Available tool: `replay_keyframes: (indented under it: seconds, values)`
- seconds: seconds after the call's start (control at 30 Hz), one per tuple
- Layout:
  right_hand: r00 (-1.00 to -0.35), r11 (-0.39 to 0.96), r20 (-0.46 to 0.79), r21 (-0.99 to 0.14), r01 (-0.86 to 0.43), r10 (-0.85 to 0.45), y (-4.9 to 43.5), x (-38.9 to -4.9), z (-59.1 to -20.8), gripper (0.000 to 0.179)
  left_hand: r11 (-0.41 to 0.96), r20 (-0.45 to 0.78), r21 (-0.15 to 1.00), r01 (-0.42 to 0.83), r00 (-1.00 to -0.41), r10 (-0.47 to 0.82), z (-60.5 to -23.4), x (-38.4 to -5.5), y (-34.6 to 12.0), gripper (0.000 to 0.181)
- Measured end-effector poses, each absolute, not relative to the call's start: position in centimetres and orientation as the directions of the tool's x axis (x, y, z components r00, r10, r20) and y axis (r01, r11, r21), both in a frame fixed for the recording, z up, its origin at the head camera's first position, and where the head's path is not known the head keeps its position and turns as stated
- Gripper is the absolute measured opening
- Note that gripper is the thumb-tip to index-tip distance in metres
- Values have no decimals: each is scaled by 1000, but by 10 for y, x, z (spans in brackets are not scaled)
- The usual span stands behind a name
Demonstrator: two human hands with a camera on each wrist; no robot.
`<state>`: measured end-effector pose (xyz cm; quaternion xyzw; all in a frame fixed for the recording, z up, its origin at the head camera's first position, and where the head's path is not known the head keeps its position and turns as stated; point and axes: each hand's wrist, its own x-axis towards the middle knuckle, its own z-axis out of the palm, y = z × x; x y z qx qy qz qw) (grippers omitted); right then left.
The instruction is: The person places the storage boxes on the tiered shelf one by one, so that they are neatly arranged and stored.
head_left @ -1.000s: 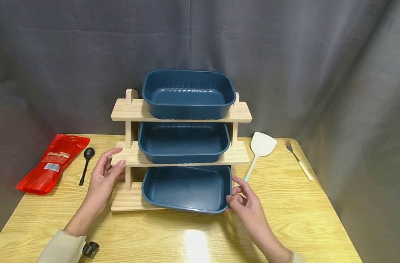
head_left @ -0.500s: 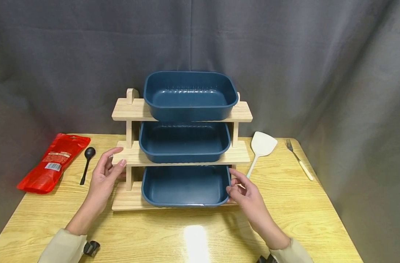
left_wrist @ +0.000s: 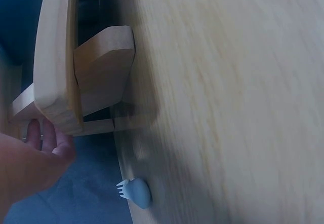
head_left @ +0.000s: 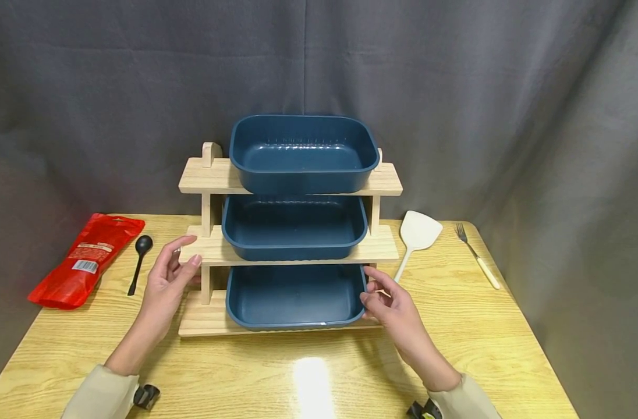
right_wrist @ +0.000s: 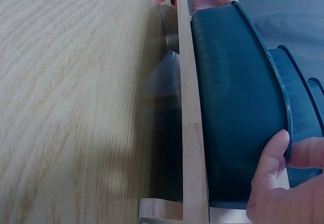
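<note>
A three-tier pale wooden rack (head_left: 193, 251) stands on the table and carries a dark blue plastic bin on each shelf. The top bin (head_left: 304, 180), middle bin (head_left: 293, 253) and bottom bin (head_left: 293, 299) show bare insides. At the left end of the middle shelf, my left hand (head_left: 162, 285) grips the board, thumb in front and fingers beyond. My right hand (head_left: 397, 311) pinches the right rim of the bottom bin, which sits straight on the lowest shelf. In the right wrist view, thumb and fingers of the right hand (right_wrist: 273, 183) straddle the rim of that bin (right_wrist: 238, 97).
On the wooden table (head_left: 235, 378), a red pouch (head_left: 85, 262) and a black spoon (head_left: 139, 256) lie to the left. To the right are a white spatula (head_left: 418, 231) and a fork (head_left: 476, 255). Grey curtain (head_left: 455, 105) surrounds the back and sides.
The bottom bin's right front corner has moved back, so the bin went from skewed to straight on its shelf. My right hand moved back with it; my left hand stayed put.
</note>
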<state>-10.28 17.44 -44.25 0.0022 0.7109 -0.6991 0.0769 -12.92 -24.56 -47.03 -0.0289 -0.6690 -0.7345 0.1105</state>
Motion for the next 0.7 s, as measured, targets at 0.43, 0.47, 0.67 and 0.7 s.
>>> replay_keyframes:
  seconds: [0.43, 0.47, 0.67, 0.7]
  values:
    - [-989, 30, -115, -993, 113, -90, 174, -102, -443, 51, -71, 180, 979, 190, -975, -130, -470, -130, -246, 47]
    - [-990, 42, -115, -993, 112, -84, 174, -101, -443, 50, -64, 177, 980, 186, -975, -132, -469, -129, -246, 47]
    - [-997, 139, -60, -989, 53, -47, 189, -97, -444, 35, 58, 209, 977, 203, -969, -134, -468, -116, -252, 58]
    - [-998, 164, -31, -986, 22, -54, 195, -96, -444, 33, 100, 225, 972, 214, -966, -126, -468, -111, -255, 60]
